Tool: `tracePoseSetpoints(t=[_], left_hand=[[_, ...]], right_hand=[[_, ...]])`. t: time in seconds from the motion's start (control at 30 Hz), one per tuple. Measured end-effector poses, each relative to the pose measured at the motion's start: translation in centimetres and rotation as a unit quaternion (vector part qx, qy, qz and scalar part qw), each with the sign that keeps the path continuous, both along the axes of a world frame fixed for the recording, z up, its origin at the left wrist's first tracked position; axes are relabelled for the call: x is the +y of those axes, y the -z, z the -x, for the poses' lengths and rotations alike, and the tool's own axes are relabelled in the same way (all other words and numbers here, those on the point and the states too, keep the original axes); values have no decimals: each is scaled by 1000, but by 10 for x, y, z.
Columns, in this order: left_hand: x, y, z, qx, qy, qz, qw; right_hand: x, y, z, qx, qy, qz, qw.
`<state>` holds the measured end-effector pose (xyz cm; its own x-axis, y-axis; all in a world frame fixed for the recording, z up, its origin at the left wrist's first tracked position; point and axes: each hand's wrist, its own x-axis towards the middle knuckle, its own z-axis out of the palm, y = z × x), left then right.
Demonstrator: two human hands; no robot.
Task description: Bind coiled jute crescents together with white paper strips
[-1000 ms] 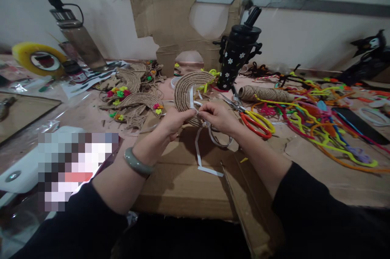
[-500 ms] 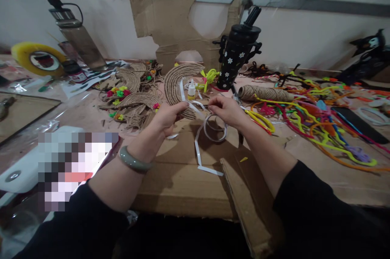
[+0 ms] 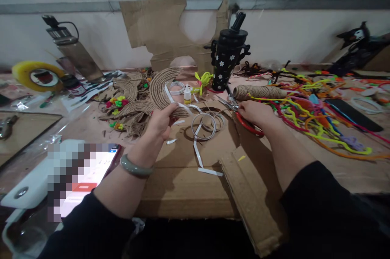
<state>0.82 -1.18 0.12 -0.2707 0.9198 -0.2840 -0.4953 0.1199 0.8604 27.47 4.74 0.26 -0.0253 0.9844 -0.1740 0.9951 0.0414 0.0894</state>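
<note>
Left hand (image 3: 161, 122): grip closed on the rope arc (image 3: 157, 92), held above the middle of the surface (image 3: 323, 169), with a white strip (image 3: 170, 95) along its inner edge reaching the thumb. Right hand (image 3: 257, 114): on the scissors (image 3: 249, 126), red handle exposed below the palm, blades toward the far edge; whether the grip is closed round the handles cannot be told, as the hand covers them.

Room for moving lies over the board (image 3: 179, 186) between the forearms, down to the near edge; a bent strip of tape lies on it. A cardboard flap (image 3: 252, 202) projects past the near edge, below the right forearm.

Obstructions: the tape roll (image 3: 192, 127) stands between the hands, with the glue (image 3: 187, 97) beyond it. The tumbler (image 3: 224, 64) stands toward the far edge, twine (image 3: 258, 92) just beside it. Pipe cleaners (image 3: 307, 127) crowd the right side. More rope pieces (image 3: 128, 90) lie beyond the left hand; a lit phone (image 3: 94, 177) lies at the near left corner.
</note>
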Motion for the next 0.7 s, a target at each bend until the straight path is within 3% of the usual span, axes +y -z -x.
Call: tracePoseSetpoints(t=[0.2,0.37,0.53,0.6,0.7], left_hand=[[1,1,2,-24,43,23,999],[-1,-1,3,-43,70,42,996],[-3,-5,2,-56,73,50,994],[-4,-7,1,-65,67,49,994],[-4,-10,0,-83,55,40,994]], right_hand=[[-10,10,-23,36,-62,13,997],[-9,19,-32,146,-9,-29,989],[-7,13,-39,203,2,-60,977],[-9,8,-40,266,6,-70,961],[-14,1,-34,407,2,-79,910]])
